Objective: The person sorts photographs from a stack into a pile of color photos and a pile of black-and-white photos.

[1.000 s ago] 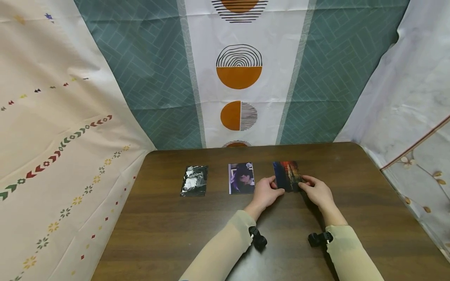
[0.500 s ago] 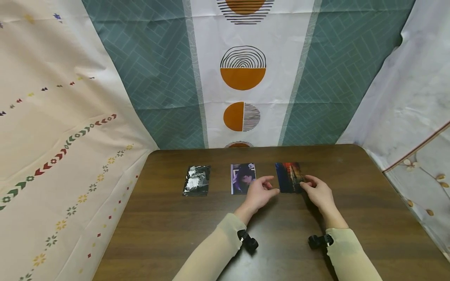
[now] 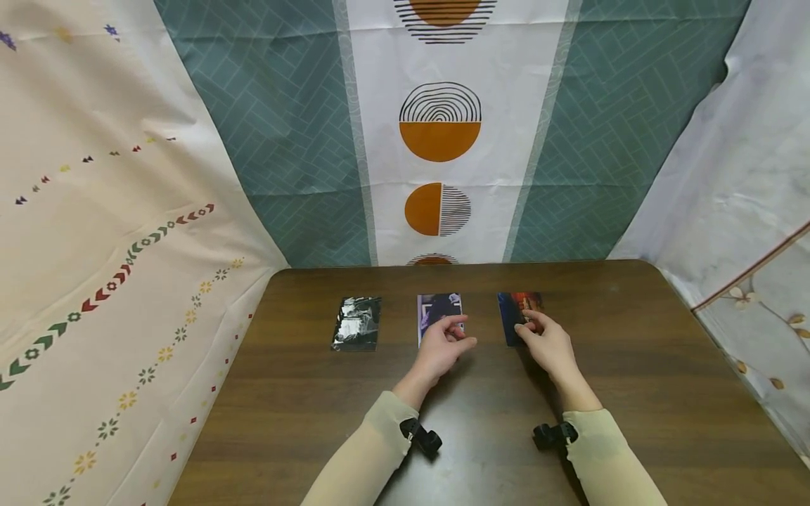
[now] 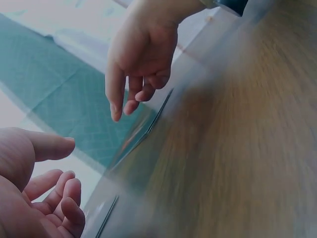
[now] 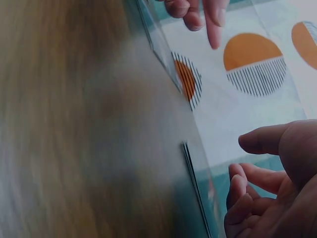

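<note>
Three flat picture cards lie in a row on the wooden table. At the left is a dark, glossy card (image 3: pixel 356 325). My left hand (image 3: pixel 435 357), fingers loosely bent and holding nothing, hovers over the lower part of the purple picture card (image 3: pixel 436 306) in the middle. Over the right side of the dark blue and red card (image 3: pixel 509 320) is my right hand (image 3: pixel 550 348). In the right wrist view, thumb and fingers of the right hand (image 5: pixel 277 168) are apart, with nothing between them. The left wrist view shows the left hand (image 4: pixel 29 183) likewise without an object.
The brown wooden table (image 3: pixel 304 407) has its far edge against a teal and white patterned cloth (image 3: pixel 291 140). A cream cloth (image 3: pixel 126 281) hangs on the left, and a white floral cloth (image 3: pixel 747 211) on the right. Black wrist cameras sit on both sleeves.
My left hand has let go of the right card and moved left over the middle card. My right hand has left that card's right edge and shifted left over it.
</note>
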Tool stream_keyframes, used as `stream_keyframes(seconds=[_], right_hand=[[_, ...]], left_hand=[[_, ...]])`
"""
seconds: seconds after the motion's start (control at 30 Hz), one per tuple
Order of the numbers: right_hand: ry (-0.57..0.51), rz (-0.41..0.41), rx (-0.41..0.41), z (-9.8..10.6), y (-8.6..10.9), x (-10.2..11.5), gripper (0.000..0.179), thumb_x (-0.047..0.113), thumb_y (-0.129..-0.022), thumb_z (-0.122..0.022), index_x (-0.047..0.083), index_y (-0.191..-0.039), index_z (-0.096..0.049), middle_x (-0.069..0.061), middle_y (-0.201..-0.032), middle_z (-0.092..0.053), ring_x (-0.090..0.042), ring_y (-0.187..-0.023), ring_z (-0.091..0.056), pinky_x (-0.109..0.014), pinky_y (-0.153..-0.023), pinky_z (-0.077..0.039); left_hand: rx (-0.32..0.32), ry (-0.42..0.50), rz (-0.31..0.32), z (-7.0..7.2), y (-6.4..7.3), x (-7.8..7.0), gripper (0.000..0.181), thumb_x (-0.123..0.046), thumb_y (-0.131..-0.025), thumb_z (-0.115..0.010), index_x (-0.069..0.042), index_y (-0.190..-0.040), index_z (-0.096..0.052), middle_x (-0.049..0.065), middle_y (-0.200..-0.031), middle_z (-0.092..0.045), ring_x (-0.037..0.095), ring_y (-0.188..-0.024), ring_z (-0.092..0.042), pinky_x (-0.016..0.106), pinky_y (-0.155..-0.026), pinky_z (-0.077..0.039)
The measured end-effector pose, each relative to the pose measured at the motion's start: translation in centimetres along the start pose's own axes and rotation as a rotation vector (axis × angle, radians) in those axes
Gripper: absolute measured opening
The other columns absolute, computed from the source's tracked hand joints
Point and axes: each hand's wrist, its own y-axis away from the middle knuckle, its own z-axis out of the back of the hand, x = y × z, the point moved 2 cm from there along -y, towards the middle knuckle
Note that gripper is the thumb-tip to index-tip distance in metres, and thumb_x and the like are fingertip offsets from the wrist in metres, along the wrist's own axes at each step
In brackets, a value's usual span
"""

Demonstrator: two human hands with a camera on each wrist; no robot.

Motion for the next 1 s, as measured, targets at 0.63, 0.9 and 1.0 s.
stream_keyframes(seconds=[0.63, 0.9, 1.0], right_hand=[[-0.049, 0.070, 0.074, -7.0, -0.3, 3.9, 0.041, 0.021, -0.100, -0.073, 0.001, -0.136, -0.069, -0.014, -0.111, -0.072, -0.029, -0.097, -0.064, -0.039, -0.082, -0.049], [-0.046, 0.066, 0.069, -8.7, -0.4, 4.8, 0.037, 0.019, -0.097, -0.074, -0.001, -0.129, -0.072, -0.013, -0.107, -0.075, -0.033, -0.101, -0.069, -0.052, -0.093, -0.051], [-0.018, 0.058, 0.061, -9.0, -0.4, 4.8, 0.037, 0.020, -0.097, -0.074, 0.000, -0.128, -0.072, -0.013, -0.107, -0.075, -0.033, -0.102, -0.070, -0.053, -0.094, -0.051]], left_hand=[[-0.158, -0.002, 0.088, 7.2, 0.5, 2.1, 0.051, -0.005, -0.090, -0.083, 0.003, -0.137, -0.067, 0.004, -0.091, -0.062, 0.010, -0.066, -0.054, 0.023, -0.058, -0.046], [-0.167, -0.068, 0.121, 8.1, 0.3, 2.9, 0.049, -0.007, -0.090, -0.084, 0.001, -0.135, -0.068, 0.005, -0.089, -0.064, 0.013, -0.069, -0.055, 0.026, -0.062, -0.047], [-0.162, -0.067, 0.137, 8.1, 0.4, 3.1, 0.048, -0.006, -0.090, -0.084, 0.002, -0.135, -0.068, 0.004, -0.087, -0.064, 0.013, -0.066, -0.056, 0.026, -0.061, -0.048]])
